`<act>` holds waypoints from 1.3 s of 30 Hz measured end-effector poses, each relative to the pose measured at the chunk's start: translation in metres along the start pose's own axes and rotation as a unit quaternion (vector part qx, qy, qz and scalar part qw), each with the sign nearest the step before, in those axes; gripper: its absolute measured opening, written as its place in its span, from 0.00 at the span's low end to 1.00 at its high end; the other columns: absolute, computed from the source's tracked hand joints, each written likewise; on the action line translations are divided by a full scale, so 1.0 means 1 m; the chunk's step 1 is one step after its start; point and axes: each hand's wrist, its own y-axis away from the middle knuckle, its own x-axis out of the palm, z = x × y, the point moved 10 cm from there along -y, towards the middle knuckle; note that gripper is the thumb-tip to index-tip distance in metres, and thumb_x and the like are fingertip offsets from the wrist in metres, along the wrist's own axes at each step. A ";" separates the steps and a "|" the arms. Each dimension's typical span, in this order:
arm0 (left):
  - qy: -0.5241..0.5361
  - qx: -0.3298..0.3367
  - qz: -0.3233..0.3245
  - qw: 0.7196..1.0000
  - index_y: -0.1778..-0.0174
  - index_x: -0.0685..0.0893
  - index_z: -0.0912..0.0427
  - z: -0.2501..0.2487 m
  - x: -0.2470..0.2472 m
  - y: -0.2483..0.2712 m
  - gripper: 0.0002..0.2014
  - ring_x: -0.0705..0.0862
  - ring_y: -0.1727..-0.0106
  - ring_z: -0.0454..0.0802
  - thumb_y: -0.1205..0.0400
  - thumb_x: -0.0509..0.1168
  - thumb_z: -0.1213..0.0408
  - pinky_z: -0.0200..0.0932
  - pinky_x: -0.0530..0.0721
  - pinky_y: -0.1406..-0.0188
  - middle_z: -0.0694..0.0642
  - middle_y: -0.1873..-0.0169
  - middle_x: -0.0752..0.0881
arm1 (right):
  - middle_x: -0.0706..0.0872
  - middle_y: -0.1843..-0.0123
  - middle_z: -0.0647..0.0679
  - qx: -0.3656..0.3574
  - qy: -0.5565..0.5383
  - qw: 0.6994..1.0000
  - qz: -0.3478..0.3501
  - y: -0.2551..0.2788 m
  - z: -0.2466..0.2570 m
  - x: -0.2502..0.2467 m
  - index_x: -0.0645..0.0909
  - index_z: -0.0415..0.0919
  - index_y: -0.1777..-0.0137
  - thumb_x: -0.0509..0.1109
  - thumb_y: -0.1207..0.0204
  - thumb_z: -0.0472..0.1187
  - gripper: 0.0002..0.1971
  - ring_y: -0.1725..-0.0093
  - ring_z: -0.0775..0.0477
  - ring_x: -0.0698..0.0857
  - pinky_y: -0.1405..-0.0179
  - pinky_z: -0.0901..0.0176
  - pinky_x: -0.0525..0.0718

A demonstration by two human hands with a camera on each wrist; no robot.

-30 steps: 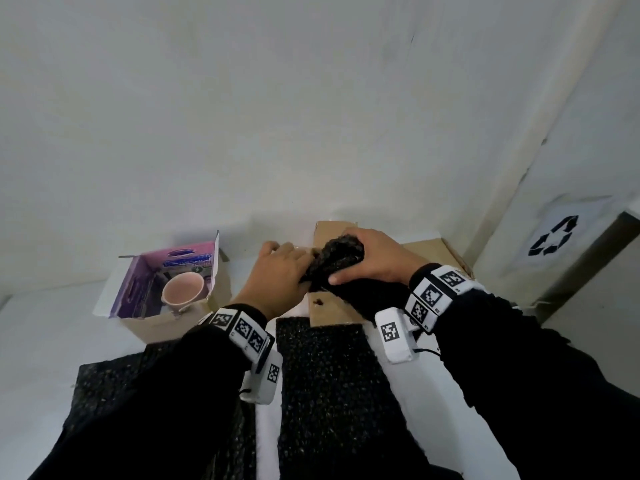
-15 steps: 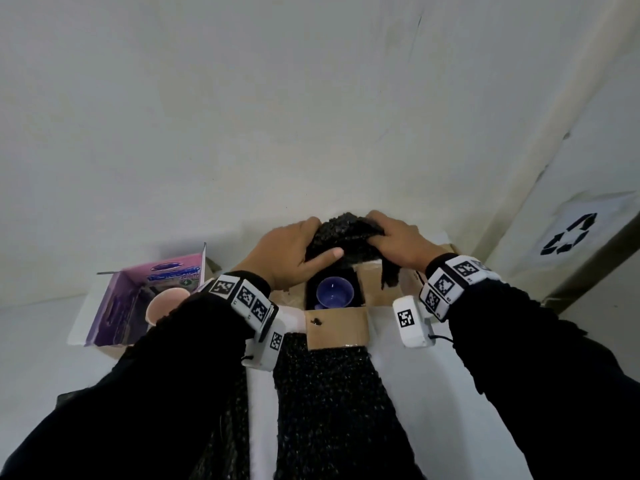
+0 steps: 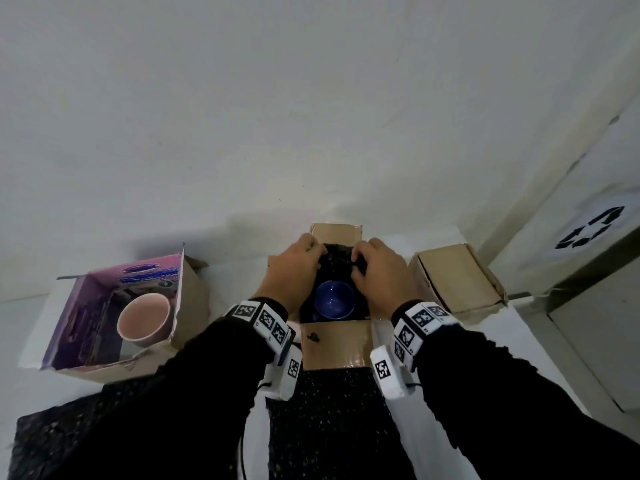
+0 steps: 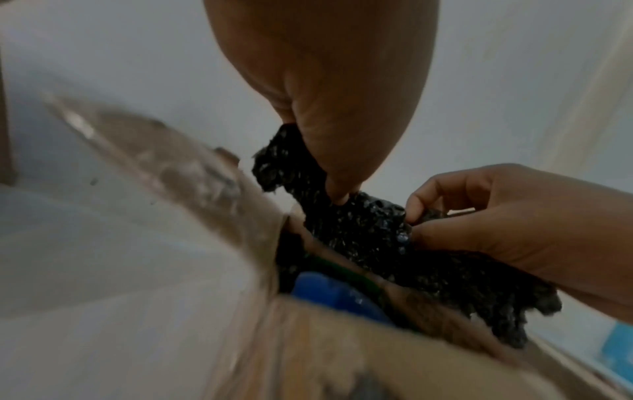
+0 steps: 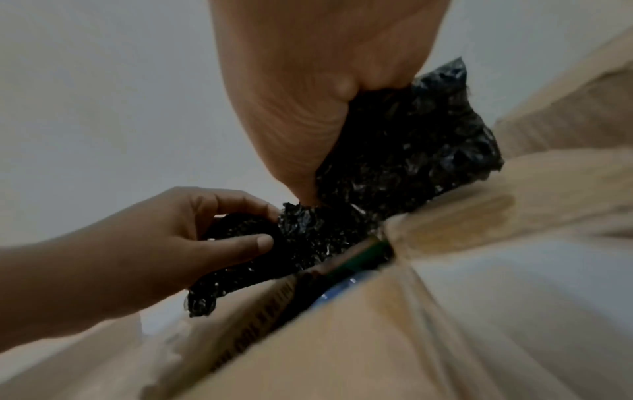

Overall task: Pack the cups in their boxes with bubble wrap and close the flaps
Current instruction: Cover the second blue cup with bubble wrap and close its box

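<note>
Comparing this moment with a second ago, we have opened up the wad of black bubble wrap (image 3: 337, 263): then it sat bunched under both hands and hid the box's inside, and now it is drawn back toward the far flap, so the blue cup (image 3: 335, 300) shows upright inside the open middle box (image 3: 336, 344). We read this as spreading the wrap before tucking it over and around the cup; this box's flaps are not yet closed. Our left hand (image 3: 292, 275) reaches in from the left, its thumb and curled fingers pinching a fold of the wrap, as the right wrist view shows plainly. Our right hand (image 3: 377, 273) mirrors it from the other side, fingers curled and clamped on the wrap's right portion. Both hands hang over the far half of the box, knuckles up, wrists near the box's side walls. A pink cup (image 3: 144, 320) waits unwrapped in the purple box (image 3: 69, 327) to the left, a closed brown box (image 3: 457, 282) stands to the right, and more black wrap sheets (image 3: 329, 420) lie on the table nearest us.
</note>
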 end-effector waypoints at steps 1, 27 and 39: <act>-0.034 0.008 0.038 0.999 0.36 0.79 0.56 0.000 0.016 0.002 0.15 0.81 0.46 0.55 0.19 0.63 0.64 0.54 0.85 0.54 0.54 0.38 0.77 | 0.80 0.50 0.47 -0.003 0.028 0.999 0.015 0.000 -0.003 0.009 0.79 0.45 0.48 0.69 0.27 0.39 0.08 0.54 0.44 0.81 0.59 0.55 0.77; -0.194 0.035 0.143 0.970 0.39 0.75 0.54 -0.004 0.071 0.003 0.13 0.76 0.37 0.55 0.18 0.56 0.58 0.51 0.62 0.31 0.53 0.45 0.85 | 0.70 0.46 0.45 -0.026 0.135 0.978 0.155 0.009 0.000 0.038 0.70 0.45 0.46 0.68 0.37 0.49 0.20 0.52 0.43 0.73 0.62 0.52 0.78; -0.172 0.005 0.205 0.964 0.42 0.75 0.43 0.016 0.078 0.004 0.16 0.74 0.30 0.55 0.25 0.66 0.54 0.80 0.44 0.25 0.47 0.51 0.84 | 0.77 0.59 0.50 -0.059 0.192 0.953 0.228 0.026 0.011 0.036 0.73 0.49 0.52 0.56 0.29 0.55 0.13 0.45 0.45 0.71 0.44 0.44 0.63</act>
